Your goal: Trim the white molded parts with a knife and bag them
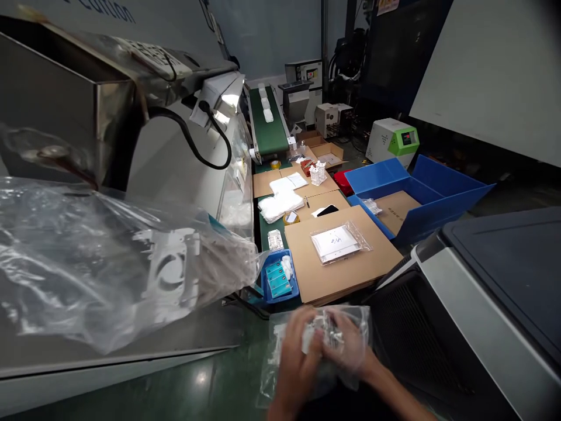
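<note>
Both of my hands are at the bottom centre, closed around a clear plastic bag with small white parts inside. My left hand grips the bag from the left, its fingers curled over the top. From the right, my right hand presses on the same bag, partly behind the plastic and blurred. The bag hangs just in front of a stack of cardboard sheets, on which a bagged white sheet lies.
A blue tray with teal packets stands beside the cardboard. An open blue box is at the right, near a grey machine. At the left, a large plastic bag holds a white part. A green conveyor runs behind.
</note>
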Motion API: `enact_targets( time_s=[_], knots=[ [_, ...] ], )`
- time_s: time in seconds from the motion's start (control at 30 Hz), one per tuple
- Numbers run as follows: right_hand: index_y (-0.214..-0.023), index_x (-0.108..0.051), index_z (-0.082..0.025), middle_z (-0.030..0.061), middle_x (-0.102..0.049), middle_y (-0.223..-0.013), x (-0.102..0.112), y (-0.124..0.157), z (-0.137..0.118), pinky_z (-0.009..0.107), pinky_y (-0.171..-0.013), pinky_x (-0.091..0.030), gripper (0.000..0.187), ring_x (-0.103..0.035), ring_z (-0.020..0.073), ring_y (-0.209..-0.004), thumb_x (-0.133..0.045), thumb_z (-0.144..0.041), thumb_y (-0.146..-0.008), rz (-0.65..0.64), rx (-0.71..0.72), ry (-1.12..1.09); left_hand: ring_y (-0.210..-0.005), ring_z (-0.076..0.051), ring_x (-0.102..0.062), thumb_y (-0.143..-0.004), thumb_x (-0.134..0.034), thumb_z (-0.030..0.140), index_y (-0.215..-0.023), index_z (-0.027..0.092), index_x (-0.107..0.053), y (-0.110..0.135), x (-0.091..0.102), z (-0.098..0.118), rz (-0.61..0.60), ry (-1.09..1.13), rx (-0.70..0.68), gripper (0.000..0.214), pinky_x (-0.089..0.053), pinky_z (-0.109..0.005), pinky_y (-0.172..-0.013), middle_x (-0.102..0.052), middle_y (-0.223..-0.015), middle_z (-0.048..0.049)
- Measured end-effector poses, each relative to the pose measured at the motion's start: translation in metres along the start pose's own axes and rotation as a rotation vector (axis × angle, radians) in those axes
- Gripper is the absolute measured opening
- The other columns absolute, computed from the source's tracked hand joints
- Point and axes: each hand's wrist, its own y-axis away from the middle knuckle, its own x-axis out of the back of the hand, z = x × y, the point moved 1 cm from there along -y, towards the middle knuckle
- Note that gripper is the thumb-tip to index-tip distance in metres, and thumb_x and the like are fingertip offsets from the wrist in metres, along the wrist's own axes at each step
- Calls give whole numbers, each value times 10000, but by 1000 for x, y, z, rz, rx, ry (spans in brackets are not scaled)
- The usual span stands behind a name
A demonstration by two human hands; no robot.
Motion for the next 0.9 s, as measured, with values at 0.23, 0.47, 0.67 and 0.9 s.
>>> enact_targets(
  time_s=[0.23, 0.47, 0.67, 0.9],
  knots=[
    [-1401, -497, -135, 183, -670, -1326, 24, 10, -11, 507, -1070, -485, 691, -636, 354, -1228, -691, -359, -776, -53, -174, 94, -1280, -425, -588, -871, -508, 564, -1249, 89, -633, -10, 25, -103, 100, -40, 404, 620, -480, -540, -1050, -640, -1339, -253],
    [-1397, -599, -207, 119, -591, -1463, 43, 21, -58, 468, -1186, -370, 726, -516, 339, -1372, -684, -200, -676, -92, -157, 204, -924, -227, -724, -971, -496, 533, -932, 142, -706, -5, 7, -156, 40, -33, 432, 446, -559, -398, -863, -767, -939, -71],
    [-1469, -534, -315, 70, -611, -1457, 115, 14, -76, 488, -1133, -438, 677, -555, 342, -1345, -666, -497, -830, 236, -424, -171, -584, -153, -572, -913, -643, 508, -594, 208, -511, -7, 25, -175, 75, -182, 376, 458, -478, -302, -642, -493, -559, 49],
    [-1279, -668, -194, 150, -799, -1021, 56, -40, -30, 547, -753, -630, 706, -766, 401, -873, -559, -692, -791, 424, -299, -661, -988, -288, -702, -828, -680, 528, -818, 230, -653, -51, 35, -62, -34, 13, 41, 299, -569, -345, -757, -716, -1063, -79]
  ],
)
